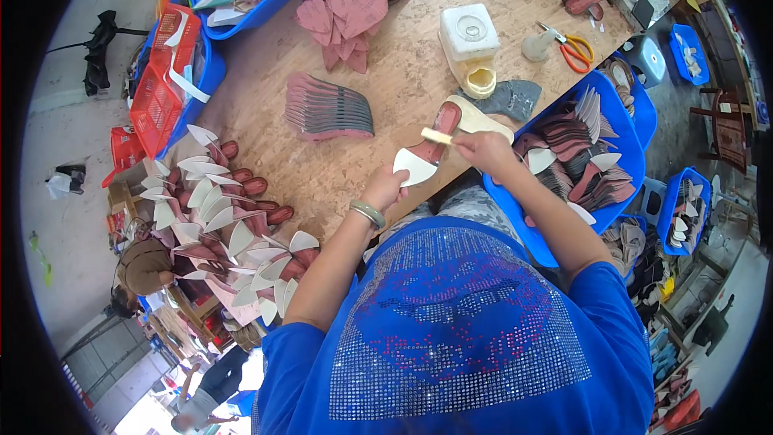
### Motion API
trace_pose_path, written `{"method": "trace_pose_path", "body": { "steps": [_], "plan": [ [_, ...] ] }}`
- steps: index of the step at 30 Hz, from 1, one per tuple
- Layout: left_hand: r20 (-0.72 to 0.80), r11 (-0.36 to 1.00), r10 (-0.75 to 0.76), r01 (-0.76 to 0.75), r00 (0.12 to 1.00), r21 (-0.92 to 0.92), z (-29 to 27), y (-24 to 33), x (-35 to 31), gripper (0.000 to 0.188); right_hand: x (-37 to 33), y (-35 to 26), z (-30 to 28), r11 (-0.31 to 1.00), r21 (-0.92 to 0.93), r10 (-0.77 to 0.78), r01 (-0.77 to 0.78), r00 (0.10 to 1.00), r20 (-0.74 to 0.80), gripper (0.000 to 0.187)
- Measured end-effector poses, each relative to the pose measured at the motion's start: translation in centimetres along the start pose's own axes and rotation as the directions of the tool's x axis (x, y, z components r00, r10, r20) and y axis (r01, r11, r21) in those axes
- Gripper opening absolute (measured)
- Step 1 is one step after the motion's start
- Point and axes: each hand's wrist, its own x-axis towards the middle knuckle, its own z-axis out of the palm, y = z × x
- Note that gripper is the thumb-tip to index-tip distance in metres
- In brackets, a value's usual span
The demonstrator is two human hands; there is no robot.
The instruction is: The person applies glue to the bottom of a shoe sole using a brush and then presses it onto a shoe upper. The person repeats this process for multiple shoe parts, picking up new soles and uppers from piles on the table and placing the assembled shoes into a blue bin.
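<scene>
1. While your left hand point(385, 187) pinches the white-tipped sole point(427, 149) at the table edge point(346, 193), a slackening pinch could let it skid.
2. Your right hand point(481, 147) is closed around the brush point(437, 136) – pressing hard may smear glue past the tip.

Your left arm reaches up from the lower left, elbow bent, a bangle on the wrist. Your left hand point(385, 188) is curled shut, knuckles up. Your right arm comes in from the right, forearm angled up-left. Your right hand point(481, 149) is closed in a pinch, just right of the left.
</scene>
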Motion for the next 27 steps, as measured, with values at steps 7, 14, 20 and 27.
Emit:
{"method": "trace_pose_path", "body": {
  "steps": [7,14,20,27],
  "plan": [
    [-0.024,1.000,0.018,-0.017,1.000,0.014,0.2,-0.8,0.4,0.018,-0.9,-2.7,3.8,0.681,0.665,0.227,-0.307,0.952,0.207,0.022],
    [-0.008,0.998,0.013,-0.014,1.000,-0.065,0.0,-1.4,0.7,0.016,0.3,-0.3,0.6,0.993,0.105,0.060,-0.056,0.998,-0.036,0.020],
    [-0.014,0.997,-0.011,0.010,1.000,-0.075,-0.2,-1.2,0.6,0.016,2.0,2.2,-0.5,0.992,0.079,0.100,-0.095,0.994,-0.053,0.020],
    [-0.040,0.998,0.009,-0.012,0.999,-0.059,0.3,0.1,-0.3,0.016,0.6,-2.3,0.3,0.976,0.214,-0.043,0.029,0.997,0.057,0.020]
  ]
}}
